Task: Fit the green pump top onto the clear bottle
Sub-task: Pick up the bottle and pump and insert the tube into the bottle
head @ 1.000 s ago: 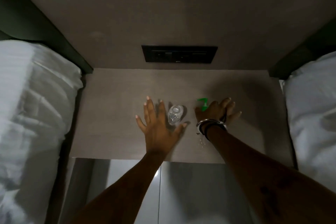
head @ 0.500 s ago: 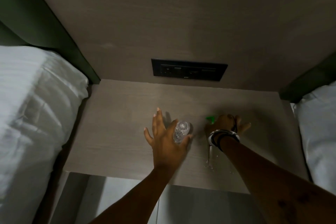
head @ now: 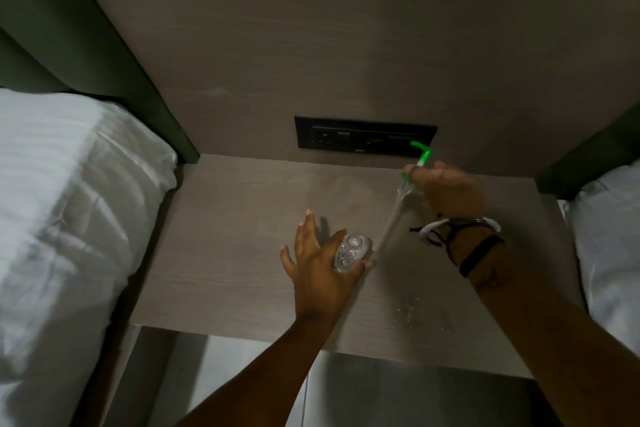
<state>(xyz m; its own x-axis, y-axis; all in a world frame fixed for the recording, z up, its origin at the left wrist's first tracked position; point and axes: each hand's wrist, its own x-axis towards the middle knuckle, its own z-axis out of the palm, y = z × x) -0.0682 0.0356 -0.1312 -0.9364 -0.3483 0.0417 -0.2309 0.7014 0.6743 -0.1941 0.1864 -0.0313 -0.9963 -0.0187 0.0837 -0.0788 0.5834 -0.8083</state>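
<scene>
The clear bottle (head: pixel 350 252) stands on the wooden nightstand (head: pixel 242 239), its open neck facing up. My left hand (head: pixel 320 263) wraps it from the left, thumb and index finger around its body, the other fingers spread. My right hand (head: pixel 446 189) is raised over the back right of the top and grips the green pump top (head: pixel 421 156) by its collar. The green nozzle sticks up past my fingers. Its clear dip tube (head: pixel 389 218) slants down and left, ending close beside the bottle's neck.
A black socket panel (head: pixel 363 137) sits on the wall behind the nightstand. White bedding lies on the left (head: pixel 62 218) and on the right (head: pixel 609 246). Small droplets (head: pixel 412 315) mark the top near its front right. Bracelets (head: pixel 460 232) circle my right wrist.
My right hand has lifted the pump top off the nightstand, up and toward the back, and the dip tube now hangs free. My left hand has closed around the bottle.
</scene>
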